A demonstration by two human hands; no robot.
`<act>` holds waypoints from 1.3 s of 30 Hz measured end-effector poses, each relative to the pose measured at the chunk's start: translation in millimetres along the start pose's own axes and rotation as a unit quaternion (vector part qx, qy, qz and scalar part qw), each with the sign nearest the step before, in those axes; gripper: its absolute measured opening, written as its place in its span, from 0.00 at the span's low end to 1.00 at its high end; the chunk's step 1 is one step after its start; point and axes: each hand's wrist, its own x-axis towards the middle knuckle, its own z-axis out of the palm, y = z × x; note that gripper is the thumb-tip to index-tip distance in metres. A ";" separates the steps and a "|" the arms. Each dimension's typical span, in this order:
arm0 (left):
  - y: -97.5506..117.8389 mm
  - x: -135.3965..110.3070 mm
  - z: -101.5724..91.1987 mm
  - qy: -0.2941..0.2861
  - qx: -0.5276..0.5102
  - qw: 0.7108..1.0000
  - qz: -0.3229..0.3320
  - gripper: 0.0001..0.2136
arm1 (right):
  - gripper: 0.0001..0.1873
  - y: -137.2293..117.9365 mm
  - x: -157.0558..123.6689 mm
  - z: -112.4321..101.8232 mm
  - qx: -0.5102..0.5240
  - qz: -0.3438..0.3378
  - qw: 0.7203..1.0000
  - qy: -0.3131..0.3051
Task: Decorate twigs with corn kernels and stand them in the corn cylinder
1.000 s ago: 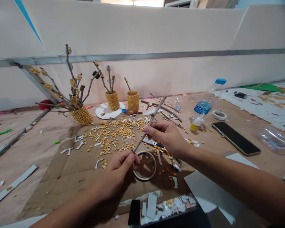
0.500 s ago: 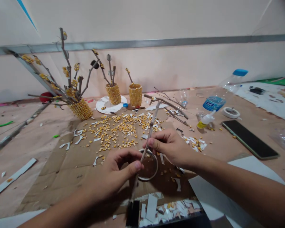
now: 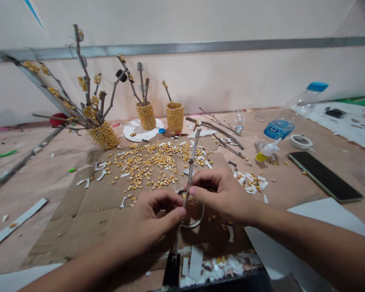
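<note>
Both my hands pinch one thin grey twig (image 3: 192, 156) that stands nearly upright over a brown cardboard sheet (image 3: 88, 211). My left hand (image 3: 150, 219) grips it lower down with thumb and fingers closed. My right hand (image 3: 222, 192) pinches it a little higher. Just behind the hands lies a roll of clear tape (image 3: 197, 215), partly hidden. Loose corn kernels (image 3: 152, 166) are scattered on the cardboard beyond. The twig's lower end reaches toward a dark tray of paper scraps (image 3: 207, 267).
Three corn-covered cups (image 3: 174, 117) with twigs stand at the back; the left one (image 3: 105, 136) leans. A water bottle (image 3: 287, 117), glue bottle (image 3: 266, 151), white tape roll (image 3: 300, 142) and dark phone (image 3: 324, 176) lie right. More bare twigs (image 3: 219, 132) lie behind the kernels.
The twig has swung from a slant to nearly upright and come toward me. Both hands drew closer together, and my view tipped downward.
</note>
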 end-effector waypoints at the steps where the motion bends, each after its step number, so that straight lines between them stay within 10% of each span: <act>1: -0.3 0.6 -0.4 -0.008 0.002 1.000 0.000 0.07 | 0.13 0.1 -0.1 0.6 -0.003 0.002 1.000 0.005; 14: -6.7 2.9 -5.8 -0.050 0.009 0.996 -0.078 0.16 | 0.19 4.0 4.5 -3.6 -0.131 0.015 0.991 -0.006; 18: -0.5 5.2 -2.1 -0.018 -0.012 0.996 -0.092 0.16 | 0.12 3.1 10.9 -26.1 -0.371 -0.047 0.928 0.010; 26: -8.5 6.8 -1.5 0.007 -0.057 0.993 -0.103 0.17 | 0.08 5.6 15.1 -47.0 -0.573 0.075 0.814 -0.055; 39: -22.8 14.8 -19.1 -0.051 -0.106 0.988 -0.100 0.19 | 0.12 1.2 24.2 -75.4 -0.420 0.032 0.906 -0.028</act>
